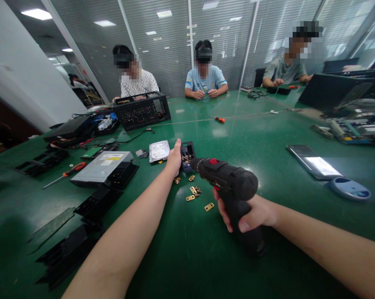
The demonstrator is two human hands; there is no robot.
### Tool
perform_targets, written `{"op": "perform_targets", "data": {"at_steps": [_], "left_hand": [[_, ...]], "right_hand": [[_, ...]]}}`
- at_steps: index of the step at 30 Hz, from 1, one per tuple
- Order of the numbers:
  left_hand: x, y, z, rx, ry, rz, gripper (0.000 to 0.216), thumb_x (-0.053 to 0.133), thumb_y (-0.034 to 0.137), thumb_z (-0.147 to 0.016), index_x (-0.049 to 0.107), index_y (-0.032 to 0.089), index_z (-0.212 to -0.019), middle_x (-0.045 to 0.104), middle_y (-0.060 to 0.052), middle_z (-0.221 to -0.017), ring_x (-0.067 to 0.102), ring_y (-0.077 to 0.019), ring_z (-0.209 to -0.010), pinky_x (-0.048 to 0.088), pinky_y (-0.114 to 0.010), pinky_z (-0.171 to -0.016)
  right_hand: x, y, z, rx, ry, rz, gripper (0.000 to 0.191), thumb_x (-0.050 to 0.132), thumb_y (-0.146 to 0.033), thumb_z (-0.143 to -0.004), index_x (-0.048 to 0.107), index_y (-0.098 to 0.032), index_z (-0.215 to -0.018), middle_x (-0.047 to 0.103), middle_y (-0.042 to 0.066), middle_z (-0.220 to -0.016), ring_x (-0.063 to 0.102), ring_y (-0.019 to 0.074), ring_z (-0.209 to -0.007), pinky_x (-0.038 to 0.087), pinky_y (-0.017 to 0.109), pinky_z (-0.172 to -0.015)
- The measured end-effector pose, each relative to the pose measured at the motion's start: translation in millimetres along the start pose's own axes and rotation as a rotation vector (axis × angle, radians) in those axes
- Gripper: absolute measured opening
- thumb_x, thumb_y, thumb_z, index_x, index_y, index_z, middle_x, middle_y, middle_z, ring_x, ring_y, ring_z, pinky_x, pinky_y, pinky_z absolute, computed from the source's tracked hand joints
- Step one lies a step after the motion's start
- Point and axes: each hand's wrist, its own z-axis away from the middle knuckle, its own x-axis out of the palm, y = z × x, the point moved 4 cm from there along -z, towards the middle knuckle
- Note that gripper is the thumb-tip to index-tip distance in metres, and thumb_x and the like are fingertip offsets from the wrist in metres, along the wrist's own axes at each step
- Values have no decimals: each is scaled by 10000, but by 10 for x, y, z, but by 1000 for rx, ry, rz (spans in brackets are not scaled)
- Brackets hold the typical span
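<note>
My right hand (252, 216) is wrapped round the grip of a black cordless drill (226, 176) with red accents. The drill points away and to the left, its front end over a small black plastic housing (187, 167). Brass-coloured fittings show inside that housing. My left hand (174, 158) grips the housing from its left side, thumb up; most of its fingers are hidden. On the table nearer to me lie several loose brass plates (209, 207) and some small screws (197, 191). A hard drive (159, 151) sits just left of my left hand.
At left are an optical drive (103, 166), an orange-handled screwdriver (77, 167) and black plastic parts (69, 249). A computer case (142, 110) and another screwdriver (219, 119) lie farther back. A phone (308, 160) and a blue oval object (349, 188) rest at right. Several people sit opposite.
</note>
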Motion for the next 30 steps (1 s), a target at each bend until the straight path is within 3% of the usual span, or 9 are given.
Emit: {"op": "perform_targets", "data": {"at_steps": [6,10,30], "left_hand": [[1,-16,-21,-21,27,-31,936,682,1198,-834,792,278,-968,869,-118,-895,916,-375,-989,749,-463,-923],[-9,-28,-40,-18,22,-8,895,702,1182,-845,747,293,-947,841,-99,-838,919,-371,-966,748,-454,-876],[-5,8,-22,-16,23,22,801,723,1098,-906,714,298,-940,867,-100,-873,935,-355,-1007,765,-430,-895]], "right_hand": [[-2,-3,13,13,-3,-8,913,1230,-367,-722,661,-238,-1425,871,-3,-1008,859,217,-809,684,313,-739],[1,-8,1,15,-6,-13,911,1228,-375,-721,663,-237,-1422,875,-3,-1017,858,215,-785,686,313,-715],[11,-36,-6,15,-1,-24,891,1221,-336,-728,671,-231,-1420,881,-3,-1006,856,213,-781,697,320,-716]]}}
